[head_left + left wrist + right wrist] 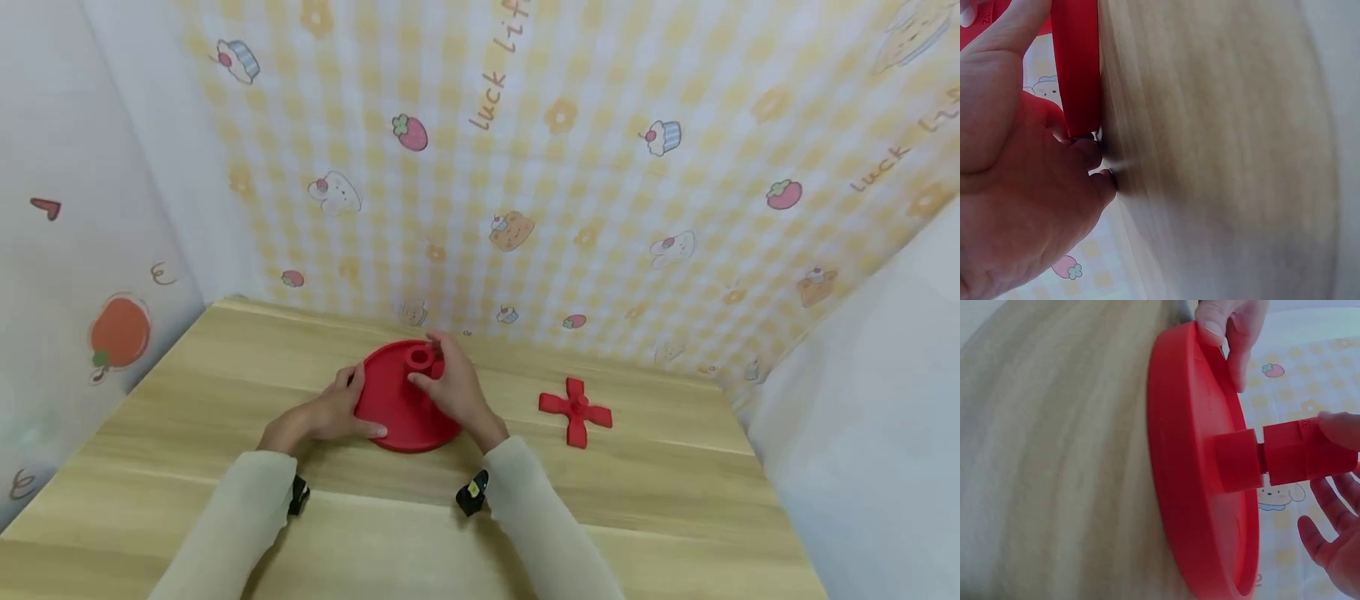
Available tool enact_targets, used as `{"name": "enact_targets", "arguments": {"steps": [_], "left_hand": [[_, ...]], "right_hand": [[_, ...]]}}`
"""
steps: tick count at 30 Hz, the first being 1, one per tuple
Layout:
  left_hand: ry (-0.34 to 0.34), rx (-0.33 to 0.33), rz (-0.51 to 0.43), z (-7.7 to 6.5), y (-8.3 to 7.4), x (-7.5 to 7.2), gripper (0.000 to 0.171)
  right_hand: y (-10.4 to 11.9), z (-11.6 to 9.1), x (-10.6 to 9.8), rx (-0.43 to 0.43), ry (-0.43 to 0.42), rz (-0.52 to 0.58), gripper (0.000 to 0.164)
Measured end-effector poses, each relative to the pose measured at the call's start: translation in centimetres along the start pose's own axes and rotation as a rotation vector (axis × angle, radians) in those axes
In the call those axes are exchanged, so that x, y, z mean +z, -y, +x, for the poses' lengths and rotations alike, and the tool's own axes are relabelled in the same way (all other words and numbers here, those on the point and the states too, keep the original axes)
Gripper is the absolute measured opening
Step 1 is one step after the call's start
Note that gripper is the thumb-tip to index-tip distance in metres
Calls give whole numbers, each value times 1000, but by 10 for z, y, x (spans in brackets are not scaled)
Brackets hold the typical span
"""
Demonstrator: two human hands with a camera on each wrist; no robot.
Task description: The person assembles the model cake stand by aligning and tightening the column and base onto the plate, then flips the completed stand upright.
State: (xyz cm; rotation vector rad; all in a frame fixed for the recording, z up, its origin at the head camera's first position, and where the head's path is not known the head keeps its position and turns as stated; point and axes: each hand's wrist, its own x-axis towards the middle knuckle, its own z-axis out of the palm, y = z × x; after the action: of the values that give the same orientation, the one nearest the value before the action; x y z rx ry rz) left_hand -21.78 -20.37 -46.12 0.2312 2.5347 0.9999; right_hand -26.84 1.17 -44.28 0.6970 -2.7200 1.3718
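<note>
A red round tray (401,421) with a raised rim lies on the wooden table. My left hand (330,410) grips its left edge, thumb over the rim and fingers round the outer side. From the middle of the tray rises a short red post (1235,461). My right hand (453,385) holds a red hollow tube (1291,456) between thumb and fingers, in line with the post; a narrower neck shows between the two. The tube's round opening faces up in the head view. To the right, apart from both hands, lies a red four-armed cross piece (577,413) with a small central peg.
The wooden table (660,492) runs back to a wall covering (570,175) in yellow check. White panels (870,367) close in on both sides. A black device (472,493) sits at each wrist.
</note>
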Motion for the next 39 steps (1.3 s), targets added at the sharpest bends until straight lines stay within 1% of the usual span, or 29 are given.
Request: {"name": "enact_targets", "arguments": {"steps": [2,5,8,12,14,16,19,21,23,25,26,28,30,32,35,39], "left_hand": [[9,-5,-11,-3,1,5,125],[-3,2,-14,-6,2,7,125],[-22,17,-11,-4,1,5,124],[-14,18,-13,-3,0,1,125],[-12,12,-8,-4,1,0,126],[-11,-1,-4,-6,3,-1,127],[-15,8,-7,-7,5,0,127],[-15,17,-15,-7,4,1,126],[-13,24,-21,-5,3,2,126],[-12,23,-21,-4,2,3,126],[-11,25,-18,-4,2,2,126],[-9,24,-10,-4,1,1,126],[-9,29,-3,-4,1,-1,126],[-9,29,-2,-5,1,-3,126],[-8,26,-12,-5,1,-2,127],[-7,26,-27,-5,1,1,126]], "right_hand": [[-1,-6,5,19,-4,-8,60],[-2,-10,9,25,-26,-6,53],[-1,-9,10,15,-62,-16,49],[2,-6,12,13,-97,-47,44],[4,-6,15,27,-104,-65,42],[7,-6,19,59,-101,-72,41],[9,-8,22,124,-96,-84,44],[8,-10,21,164,-88,-93,52],[5,-12,18,178,-72,-88,62],[2,-14,15,160,-47,-50,68],[1,-15,13,144,-35,-23,69],[-1,-15,10,100,-16,37,66],[-4,-14,8,50,-18,81,61],[-4,-12,8,14,-31,91,58],[-4,-11,9,-24,-62,73,54],[-2,-12,10,-15,-96,16,60]]}}
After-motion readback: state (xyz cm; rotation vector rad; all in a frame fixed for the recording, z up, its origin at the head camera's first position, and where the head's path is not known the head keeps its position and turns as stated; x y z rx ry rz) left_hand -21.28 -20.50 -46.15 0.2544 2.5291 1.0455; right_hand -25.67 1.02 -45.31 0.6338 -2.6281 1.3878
